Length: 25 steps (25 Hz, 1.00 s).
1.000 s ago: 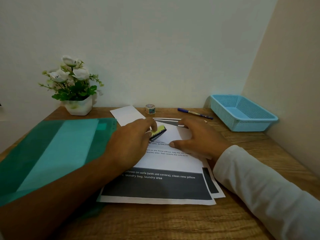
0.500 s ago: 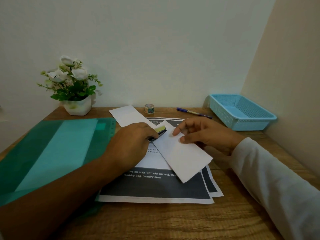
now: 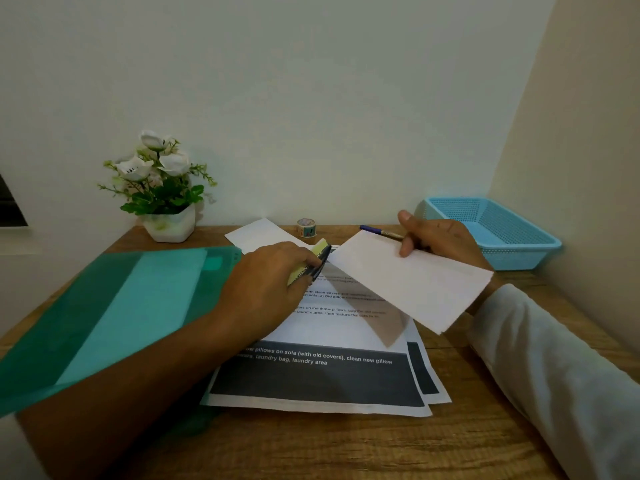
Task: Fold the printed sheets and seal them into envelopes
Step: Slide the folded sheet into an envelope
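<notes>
Head view: we see the right hand point(image 3: 440, 240) pinching the white envelope point(image 3: 412, 282) above the printed sheets point(image 3: 311, 375), at 3 o'clock from the left hand point(image 3: 270, 282), its long axis running 10 to 4 o'clock. The left hand grips a yellow-and-black stick point(image 3: 311, 261) just beside the envelope's 10 o'clock corner. Since half a second ago, the envelope has lifted and swung rightward.

2 printed sheets point(image 3: 318, 375) point(image 3: 426, 372), 2 envelopes point(image 3: 412, 284) point(image 3: 259, 235), 1 pen point(image 3: 379, 231)
</notes>
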Each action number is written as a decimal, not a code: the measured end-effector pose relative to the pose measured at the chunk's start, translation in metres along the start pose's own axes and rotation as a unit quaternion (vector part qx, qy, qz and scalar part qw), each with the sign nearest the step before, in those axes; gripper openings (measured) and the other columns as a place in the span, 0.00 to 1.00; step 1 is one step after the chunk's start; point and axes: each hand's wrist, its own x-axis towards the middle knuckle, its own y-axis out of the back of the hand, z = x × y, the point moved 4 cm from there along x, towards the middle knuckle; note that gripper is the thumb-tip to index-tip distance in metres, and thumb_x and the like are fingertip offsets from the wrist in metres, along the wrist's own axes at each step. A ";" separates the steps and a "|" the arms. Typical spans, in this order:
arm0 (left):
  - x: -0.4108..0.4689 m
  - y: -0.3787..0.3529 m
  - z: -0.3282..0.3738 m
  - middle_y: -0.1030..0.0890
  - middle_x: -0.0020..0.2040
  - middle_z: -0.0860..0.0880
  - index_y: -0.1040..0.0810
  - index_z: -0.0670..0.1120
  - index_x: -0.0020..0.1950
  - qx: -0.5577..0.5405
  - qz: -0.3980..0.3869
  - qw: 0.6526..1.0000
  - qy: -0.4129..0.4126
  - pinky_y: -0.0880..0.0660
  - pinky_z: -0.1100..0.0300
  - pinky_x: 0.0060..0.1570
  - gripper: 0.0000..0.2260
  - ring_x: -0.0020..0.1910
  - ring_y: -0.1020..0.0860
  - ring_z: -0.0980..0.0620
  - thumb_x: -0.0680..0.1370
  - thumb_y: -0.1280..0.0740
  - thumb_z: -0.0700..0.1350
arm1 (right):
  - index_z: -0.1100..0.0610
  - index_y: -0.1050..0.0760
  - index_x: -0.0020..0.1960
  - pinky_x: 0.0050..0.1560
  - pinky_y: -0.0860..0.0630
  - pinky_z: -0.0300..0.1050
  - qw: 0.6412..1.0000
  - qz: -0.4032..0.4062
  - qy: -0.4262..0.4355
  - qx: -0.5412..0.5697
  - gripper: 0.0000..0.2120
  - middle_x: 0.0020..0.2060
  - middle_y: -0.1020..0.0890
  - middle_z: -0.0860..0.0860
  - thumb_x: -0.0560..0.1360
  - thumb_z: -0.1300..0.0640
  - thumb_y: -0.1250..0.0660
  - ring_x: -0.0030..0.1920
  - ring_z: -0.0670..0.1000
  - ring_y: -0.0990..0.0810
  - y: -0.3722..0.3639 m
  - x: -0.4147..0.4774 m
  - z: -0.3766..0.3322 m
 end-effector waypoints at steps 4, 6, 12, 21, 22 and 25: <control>0.012 -0.007 0.004 0.20 0.65 0.56 0.21 0.57 0.66 0.013 -0.006 1.000 -0.004 0.28 0.62 0.54 0.15 0.58 0.22 0.54 0.79 0.30 0.49 | 0.56 0.22 0.24 0.26 0.28 0.34 0.998 0.022 0.037 0.041 0.23 0.25 0.26 0.55 0.71 0.42 0.29 0.24 0.47 0.26 0.008 -0.001 -0.005; 0.018 -0.013 0.007 0.19 0.63 0.57 0.20 0.58 0.65 0.021 -0.010 1.000 -0.004 0.28 0.61 0.52 0.15 0.57 0.22 0.54 0.78 0.30 0.50 | 0.58 0.22 0.24 0.26 0.29 0.33 0.998 0.023 0.043 0.040 0.25 0.25 0.27 0.56 0.75 0.45 0.29 0.23 0.46 0.27 0.009 -0.002 -0.004; 0.019 -0.024 0.011 0.20 0.64 0.57 0.21 0.58 0.67 0.013 -0.017 1.000 0.008 0.25 0.59 0.53 0.16 0.55 0.22 0.54 0.79 0.30 0.49 | 0.59 0.23 0.25 0.25 0.29 0.34 0.997 0.015 0.053 0.060 0.26 0.22 0.28 0.55 0.79 0.49 0.30 0.22 0.48 0.27 0.010 -0.003 -0.003; 0.020 -0.026 0.005 0.19 0.62 0.55 0.23 0.57 0.69 -0.021 0.000 0.999 0.032 0.23 0.60 0.51 0.19 0.47 0.23 0.57 0.78 0.28 0.50 | 0.57 0.23 0.24 0.27 0.27 0.34 0.998 0.023 0.057 -0.012 0.27 0.24 0.25 0.56 0.79 0.47 0.31 0.23 0.47 0.25 0.011 -0.001 -0.001; 0.021 -0.027 0.004 0.19 0.62 0.55 0.23 0.57 0.69 -0.023 0.004 0.999 0.033 0.23 0.59 0.51 0.19 0.47 0.23 0.57 0.78 0.28 0.50 | 0.58 0.23 0.24 0.26 0.27 0.34 0.998 0.020 0.056 -0.013 0.27 0.24 0.25 0.56 0.79 0.47 0.31 0.23 0.47 0.25 0.010 -0.001 0.000; 0.020 -0.027 0.004 0.19 0.63 0.55 0.23 0.56 0.70 -0.021 0.007 0.999 0.027 0.26 0.61 0.48 0.20 0.47 0.23 0.57 0.78 0.28 0.50 | 0.59 0.22 0.25 0.27 0.28 0.35 0.998 0.001 0.059 -0.013 0.27 0.25 0.25 0.58 0.79 0.48 0.31 0.24 0.49 0.26 0.005 -0.001 0.003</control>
